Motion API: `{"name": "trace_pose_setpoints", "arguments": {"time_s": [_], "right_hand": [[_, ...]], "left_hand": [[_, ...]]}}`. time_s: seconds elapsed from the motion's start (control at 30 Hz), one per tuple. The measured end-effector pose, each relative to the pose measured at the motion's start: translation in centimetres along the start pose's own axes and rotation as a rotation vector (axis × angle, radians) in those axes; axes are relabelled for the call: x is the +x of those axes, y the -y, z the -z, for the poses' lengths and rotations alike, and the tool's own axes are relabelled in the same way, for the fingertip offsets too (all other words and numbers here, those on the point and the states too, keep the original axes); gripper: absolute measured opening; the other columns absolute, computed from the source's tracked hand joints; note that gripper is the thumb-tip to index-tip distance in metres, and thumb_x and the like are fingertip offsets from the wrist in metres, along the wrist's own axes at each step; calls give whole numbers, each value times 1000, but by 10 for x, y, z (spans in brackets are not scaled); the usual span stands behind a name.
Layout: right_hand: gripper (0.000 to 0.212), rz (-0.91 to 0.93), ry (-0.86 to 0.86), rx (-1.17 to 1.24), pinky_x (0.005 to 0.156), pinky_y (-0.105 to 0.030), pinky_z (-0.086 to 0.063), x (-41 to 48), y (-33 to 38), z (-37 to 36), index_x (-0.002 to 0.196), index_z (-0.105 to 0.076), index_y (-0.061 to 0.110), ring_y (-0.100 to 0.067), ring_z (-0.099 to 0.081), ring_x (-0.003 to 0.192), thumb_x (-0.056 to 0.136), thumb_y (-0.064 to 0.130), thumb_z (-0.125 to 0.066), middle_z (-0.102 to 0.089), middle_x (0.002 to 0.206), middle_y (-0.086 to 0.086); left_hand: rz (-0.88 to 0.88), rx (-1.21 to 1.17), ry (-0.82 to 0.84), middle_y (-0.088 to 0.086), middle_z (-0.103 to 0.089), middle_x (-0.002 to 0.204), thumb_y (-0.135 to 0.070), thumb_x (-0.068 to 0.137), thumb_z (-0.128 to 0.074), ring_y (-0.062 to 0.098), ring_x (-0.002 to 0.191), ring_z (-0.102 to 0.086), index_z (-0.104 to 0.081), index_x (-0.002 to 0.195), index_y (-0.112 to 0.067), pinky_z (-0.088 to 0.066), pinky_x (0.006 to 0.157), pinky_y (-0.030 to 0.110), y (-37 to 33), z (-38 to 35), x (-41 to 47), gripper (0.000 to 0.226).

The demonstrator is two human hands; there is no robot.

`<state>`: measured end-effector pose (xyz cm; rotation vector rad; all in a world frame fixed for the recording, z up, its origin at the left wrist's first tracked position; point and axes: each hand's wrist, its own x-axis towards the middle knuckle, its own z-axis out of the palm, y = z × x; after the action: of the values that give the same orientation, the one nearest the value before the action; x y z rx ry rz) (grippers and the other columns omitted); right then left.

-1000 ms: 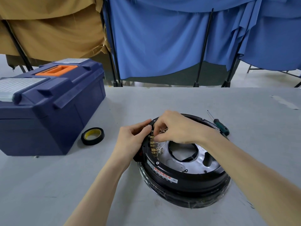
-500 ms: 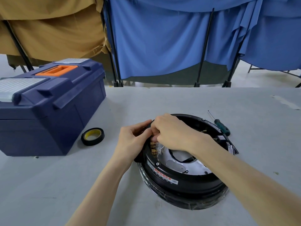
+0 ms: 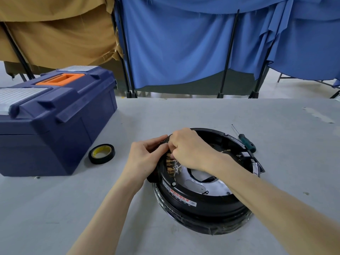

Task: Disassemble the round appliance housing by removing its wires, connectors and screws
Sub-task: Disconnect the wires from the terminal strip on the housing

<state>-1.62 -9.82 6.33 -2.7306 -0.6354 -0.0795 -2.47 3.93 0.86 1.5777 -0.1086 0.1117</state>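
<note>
A round black appliance housing (image 3: 207, 207) lies on the grey table, with a silver inner plate and a red-and-white label on its near wall. A row of brass connectors (image 3: 169, 167) with thin white wires sits along its left inner rim. My left hand (image 3: 145, 159) grips the housing's left rim from outside. My right hand (image 3: 189, 148) reaches over the housing, its fingertips pinched at the top of the connector row; what they hold is hidden.
A navy toolbox (image 3: 53, 122) with an orange handle stands at the left. A roll of black tape (image 3: 101, 153) lies between toolbox and housing. A green-handled screwdriver (image 3: 245, 140) rests behind the housing on the right. Blue and tan curtains hang beyond the table's far edge.
My right hand has slid left and down along the connector row toward my left hand. The housing has tipped slightly, showing more of its far right inside.
</note>
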Motion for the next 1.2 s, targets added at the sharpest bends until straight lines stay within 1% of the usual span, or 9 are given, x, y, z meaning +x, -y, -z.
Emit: {"name": "trace_pose_setpoints", "arguments": {"time_s": [0.3, 0.6, 0.7, 0.8, 0.9, 0.97, 1.03, 1.1, 1.2], "right_hand": [[41, 22, -20, 0, 68, -43, -46, -1, -2, 3, 46, -35, 12, -42, -56, 78, 76, -1, -61, -62, 78, -26], [38, 9, -27, 50, 63, -37, -42, -2, -6, 1, 46, -38, 10, -42, -55, 77, 75, -4, -58, -59, 72, -27], [37, 1, -28, 77, 66, -43, -46, -3, -4, 2, 46, -37, 9, -42, -48, 69, 74, -6, -57, -60, 75, -31], [30, -11, -27, 111, 69, -48, -48, -5, -5, 3, 49, -40, 2, -31, -39, 64, 73, -8, -54, -60, 76, -34], [14, -16, -35, 144, 71, -51, -51, -4, -9, -1, 61, -49, -15, -43, -48, 69, 73, -9, -55, -62, 84, -36], [10, -25, -26, 185, 73, -51, -51, -4, -11, -1, 63, -55, -16, -46, -58, 82, 71, -10, -55, -63, 87, -36], [21, -47, -14, 223, 76, -45, -53, -5, -18, 3, 52, -61, -3, -42, -63, 86, 70, -13, -57, -68, 86, -29], [52, -88, -41, 306, 74, -30, -54, -9, -29, 8, 36, -56, 25, -27, -66, 82, 70, -15, -60, -73, 85, -17], [58, -117, -40, 359, 60, -12, -44, -17, -41, 10, 35, -55, 28, -12, -65, 75, 75, -13, -63, -74, 86, -5]], "left_hand": [[16, 19, -3, -6, -77, 92, -14, 88, -69, 7, 88, -72, -75, 109, -19, -56, 71, 17, 0, 2, 2, 22], [14, -12, 19, -7, -77, 90, -10, 89, -67, 5, 84, -72, -75, 103, -24, -53, 67, 14, 1, 3, 3, 21], [10, -16, 24, -7, -77, 90, -10, 89, -67, 4, 84, -72, -74, 97, -30, -53, 68, 13, 2, 3, 3, 23], [18, -22, 17, -7, -77, 90, -10, 89, -67, 5, 83, -72, -73, 101, -27, -53, 68, 13, 2, 3, 3, 21], [21, -19, 15, -8, -77, 89, -10, 89, -67, 4, 81, -72, -73, 104, -24, -53, 67, 14, 1, 3, 3, 21], [20, -15, 12, -8, -77, 88, -10, 89, -67, 4, 80, -72, -73, 105, -23, -53, 66, 14, 0, 4, 2, 21], [24, -12, 8, -8, -77, 87, -10, 89, -67, 2, 77, -72, -73, 103, -24, -53, 65, 13, 0, 4, 3, 21], [36, -11, 6, -8, -77, 85, -10, 89, -67, 2, 73, -71, -74, 100, -26, -53, 62, 14, -1, 4, 3, 20], [54, -23, -20, -7, -77, 84, -10, 88, -68, 2, 70, -71, -74, 98, -27, -52, 60, 14, -1, 2, 4, 20]]}}
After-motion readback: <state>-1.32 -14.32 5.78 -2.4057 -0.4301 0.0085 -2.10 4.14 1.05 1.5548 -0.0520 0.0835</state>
